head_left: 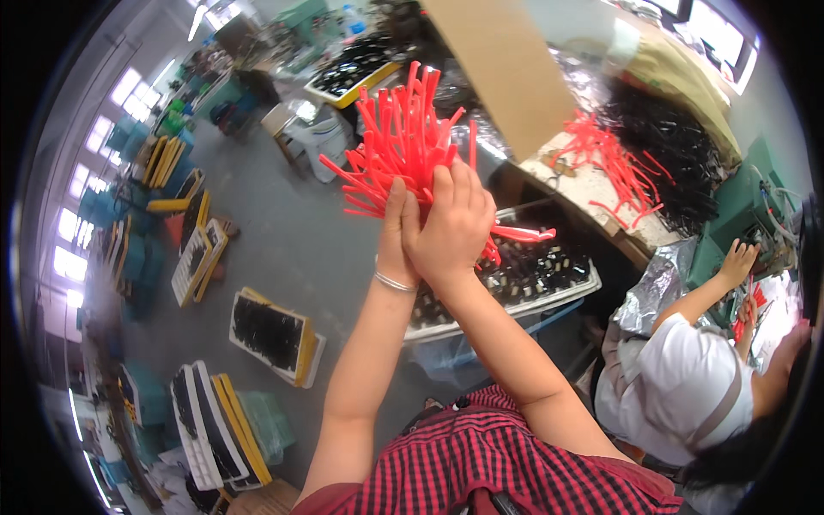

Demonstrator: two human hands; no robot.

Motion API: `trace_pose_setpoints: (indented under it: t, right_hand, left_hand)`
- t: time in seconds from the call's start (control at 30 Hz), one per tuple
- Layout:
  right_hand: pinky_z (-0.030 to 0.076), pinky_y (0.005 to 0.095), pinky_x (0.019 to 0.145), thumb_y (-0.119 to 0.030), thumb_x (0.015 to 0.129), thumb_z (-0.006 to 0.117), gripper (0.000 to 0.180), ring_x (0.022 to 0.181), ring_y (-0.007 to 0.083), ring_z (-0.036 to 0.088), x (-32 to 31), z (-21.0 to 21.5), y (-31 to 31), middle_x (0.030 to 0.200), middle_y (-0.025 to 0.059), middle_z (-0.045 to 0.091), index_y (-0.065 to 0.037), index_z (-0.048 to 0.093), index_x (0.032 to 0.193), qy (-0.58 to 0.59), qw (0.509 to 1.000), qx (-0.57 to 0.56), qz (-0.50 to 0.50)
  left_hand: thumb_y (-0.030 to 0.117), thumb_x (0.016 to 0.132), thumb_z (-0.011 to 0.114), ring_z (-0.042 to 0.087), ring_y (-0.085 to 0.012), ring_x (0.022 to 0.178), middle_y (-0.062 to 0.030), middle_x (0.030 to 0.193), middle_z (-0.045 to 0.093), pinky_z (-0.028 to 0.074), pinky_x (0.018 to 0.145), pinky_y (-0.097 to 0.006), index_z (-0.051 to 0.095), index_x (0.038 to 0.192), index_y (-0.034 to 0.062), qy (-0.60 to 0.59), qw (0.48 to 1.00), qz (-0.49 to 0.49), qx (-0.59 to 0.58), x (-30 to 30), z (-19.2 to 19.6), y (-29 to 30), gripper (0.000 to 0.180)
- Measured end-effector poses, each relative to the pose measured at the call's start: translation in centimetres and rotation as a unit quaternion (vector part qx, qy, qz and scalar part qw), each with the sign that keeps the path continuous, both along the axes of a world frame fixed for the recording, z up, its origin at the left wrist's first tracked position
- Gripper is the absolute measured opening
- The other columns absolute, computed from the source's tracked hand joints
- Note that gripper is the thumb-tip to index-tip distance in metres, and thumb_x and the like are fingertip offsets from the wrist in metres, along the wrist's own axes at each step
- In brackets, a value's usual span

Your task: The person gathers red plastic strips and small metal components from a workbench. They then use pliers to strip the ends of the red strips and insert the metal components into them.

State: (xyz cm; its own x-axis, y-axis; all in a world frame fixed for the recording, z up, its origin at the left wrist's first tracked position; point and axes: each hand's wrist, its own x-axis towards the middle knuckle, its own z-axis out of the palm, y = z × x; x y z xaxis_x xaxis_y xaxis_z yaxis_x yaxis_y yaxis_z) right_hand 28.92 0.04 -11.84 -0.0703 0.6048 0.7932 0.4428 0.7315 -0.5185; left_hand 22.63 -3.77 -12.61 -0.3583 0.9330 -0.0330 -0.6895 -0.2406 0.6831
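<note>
A thick bunch of glossy red plastic strips [399, 129] fans upward and outward in front of me. My left hand [396, 230] grips it from the left, thumb up, with a silvery bangle at the wrist. My right hand [455, 215] presses against the left one, its fingers wrapped over the lower part of the bunch. Some strip ends poke out to the right below the right hand. The hands hide the middle of the bunch. Beneath them lies a white-rimmed tray [549, 300] of black pieces with pale tips.
At the right, a worktable [592, 184] holds loose red strips [605, 163] and a heap of black strips [665, 150]. A co-worker in a white shirt [678, 378] sits beside a green machine [755, 193]. Trays of black pieces [270, 335] stand on the floor at the left. A white bucket [322, 142] stands farther off.
</note>
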Motion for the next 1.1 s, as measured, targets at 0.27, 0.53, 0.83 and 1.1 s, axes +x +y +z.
trace_pose_setpoints:
  t: [0.27, 0.53, 0.83, 1.1]
  right_hand:
    - [0.038, 0.0473, 0.092, -0.026, 0.080, 0.064, 0.044, 0.111, 0.0375, 0.054, -10.8, 1.5, -20.0, 0.118, 0.0223, 0.058, 0.001, 0.056, 0.113, -0.008, 0.996, -0.022, 0.083]
    - [0.037, 0.0471, 0.092, -0.027, 0.081, 0.062, 0.043, 0.114, 0.0365, 0.052, -22.5, 1.4, -28.4, 0.119, 0.0214, 0.058, 0.002, 0.056, 0.113, -0.016, 0.987, -0.029, 0.156]
    - [0.037, 0.0466, 0.093, -0.028, 0.082, 0.062, 0.043, 0.116, 0.0361, 0.052, -40.4, 2.0, -28.9, 0.121, 0.0219, 0.057, 0.002, 0.056, 0.113, -0.029, 0.982, -0.007, 0.187]
    - [0.037, 0.0454, 0.093, -0.027, 0.083, 0.062, 0.043, 0.115, 0.0361, 0.052, -60.2, 5.5, -25.9, 0.121, 0.0220, 0.058, 0.003, 0.056, 0.114, -0.012, 0.976, 0.026, 0.215]
  left_hand:
    - [0.048, 0.096, 0.050, 0.054, -0.0180, 0.108, -0.0053, 0.118, 0.059, 0.043, 0.095, -0.032, 0.055, 0.122, 0.0075, -0.024, 0.996, 0.076, 0.032, -10.6, 1.1, -19.9, 0.049]
    - [0.045, 0.096, 0.053, 0.056, -0.0150, 0.102, -0.0035, 0.111, 0.060, 0.045, 0.090, -0.029, 0.057, 0.117, 0.0085, -0.047, 0.986, 0.159, 0.023, -21.8, 0.5, -29.4, 0.042]
    - [0.042, 0.095, 0.057, 0.057, -0.0140, 0.098, -0.0029, 0.107, 0.061, 0.047, 0.086, -0.029, 0.057, 0.115, 0.0089, -0.036, 0.974, 0.217, 0.056, -38.7, 1.7, -30.1, 0.039]
    - [0.051, 0.093, 0.053, 0.055, -0.0215, 0.112, -0.0070, 0.123, 0.061, 0.041, 0.102, -0.034, 0.056, 0.126, 0.0058, -0.029, 0.971, 0.196, 0.134, -60.6, 2.5, -26.0, 0.056]
